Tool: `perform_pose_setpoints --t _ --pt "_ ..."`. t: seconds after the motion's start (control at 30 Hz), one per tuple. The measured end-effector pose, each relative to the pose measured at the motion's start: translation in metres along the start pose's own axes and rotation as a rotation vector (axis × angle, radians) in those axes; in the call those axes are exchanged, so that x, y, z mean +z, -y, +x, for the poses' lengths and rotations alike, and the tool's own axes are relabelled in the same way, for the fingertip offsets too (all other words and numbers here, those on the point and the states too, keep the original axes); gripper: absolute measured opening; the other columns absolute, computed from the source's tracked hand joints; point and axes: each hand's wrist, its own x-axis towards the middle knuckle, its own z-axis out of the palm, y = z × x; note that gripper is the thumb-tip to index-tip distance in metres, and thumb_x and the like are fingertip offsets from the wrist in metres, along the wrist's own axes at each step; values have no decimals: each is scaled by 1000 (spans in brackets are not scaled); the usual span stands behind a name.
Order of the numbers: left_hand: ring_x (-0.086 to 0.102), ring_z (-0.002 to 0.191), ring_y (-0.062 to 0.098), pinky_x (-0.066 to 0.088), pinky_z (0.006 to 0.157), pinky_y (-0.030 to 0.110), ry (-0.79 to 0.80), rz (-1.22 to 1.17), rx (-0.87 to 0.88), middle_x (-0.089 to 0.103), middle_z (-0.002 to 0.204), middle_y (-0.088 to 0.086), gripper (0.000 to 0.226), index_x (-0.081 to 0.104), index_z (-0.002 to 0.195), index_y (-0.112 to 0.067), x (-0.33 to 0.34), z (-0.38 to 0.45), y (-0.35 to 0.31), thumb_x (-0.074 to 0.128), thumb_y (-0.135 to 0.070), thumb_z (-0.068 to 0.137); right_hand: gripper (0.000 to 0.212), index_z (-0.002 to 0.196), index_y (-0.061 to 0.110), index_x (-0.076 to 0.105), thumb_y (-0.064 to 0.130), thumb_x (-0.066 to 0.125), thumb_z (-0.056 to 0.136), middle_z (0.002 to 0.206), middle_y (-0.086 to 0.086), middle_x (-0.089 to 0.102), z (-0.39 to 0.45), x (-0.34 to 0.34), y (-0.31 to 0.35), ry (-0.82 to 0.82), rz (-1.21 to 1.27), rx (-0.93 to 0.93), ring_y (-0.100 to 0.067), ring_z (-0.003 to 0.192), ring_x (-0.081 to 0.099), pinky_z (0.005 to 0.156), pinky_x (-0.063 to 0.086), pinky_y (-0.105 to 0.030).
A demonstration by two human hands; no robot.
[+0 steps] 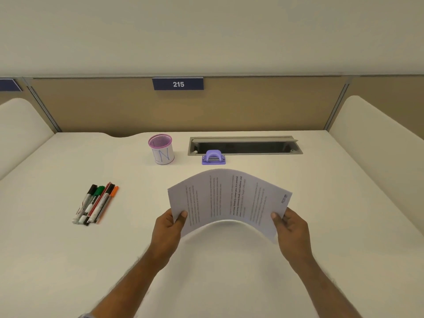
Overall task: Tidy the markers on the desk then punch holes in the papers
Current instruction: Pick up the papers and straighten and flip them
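Papers (229, 200) are held up off the table (344, 249), printed side up, sheet bowed upward in the middle, just in front of the punch (213, 157). Left hand (168, 228) grips the left edge, thumb on top, other fingers hidden under the sheet. Right hand (290, 228) grips the right edge the same way, thumb on top. Print runs sideways to the camera; mostly too small and blurred to read, a bolder passage near the centre only partly legible, and a small logo at the right corner can't be made out.

Punch is purple, sitting against the near rim of a grey cable tray (245, 145) sunk in the table. Cup (161, 149), pink mesh rim, white wrap w/ blue "LN" handwritten, stands just left of the punch. Markers (94, 204) lie bunched together well left of the punch & nearer the camera: black, green, red, orange caps; brand text on barrels unreadable. Sign (178, 84) on the partition behind the punch reads "215". Second blue sign at far left is cut off by the frame edge.
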Motion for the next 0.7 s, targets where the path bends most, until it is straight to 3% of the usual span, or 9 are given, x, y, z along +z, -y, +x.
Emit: perform_pose_setpoints --t 0.17,0.3,0.5,0.6,0.7 --pt "63 105 19 51 73 17 52 39 -43 70 109 -4 22 62 116 -26 4 3 1 50 -19 101 23 95 32 63 12 53 96 97 8 70 3 0 -3 14 -19 19 -16 95 67 72 52 -21" --pt "67 100 18 54 77 23 4 45 -30 72 105 -3 19 65 110 -24 3 13 -6 50 -17 101 25 90 35 63 13 52 97 97 8 71 7 -1 2 -14 -19 8 -13 91 68 69 55 -21" --pt "65 98 16 48 70 13 65 338 56 70 103 -4 21 64 111 -23 1 22 -7 46 -15 101 17 105 15 66 14 50 97 100 6 72 12 -3 -7 69 -138 30 -14 95 67 72 55 -25" --pt "65 94 15 46 66 9 69 383 68 70 101 -4 22 64 110 -23 -1 29 -17 46 -13 101 19 103 20 66 12 50 97 100 7 72 13 -4 -4 63 -110 47 -13 95 68 73 54 -26" --pt "67 96 19 50 68 16 51 381 72 70 101 -5 24 64 112 -24 -3 42 -32 48 -12 100 24 99 28 65 8 52 96 101 8 72 17 -6 3 86 -12 130 -13 94 68 70 52 -26"
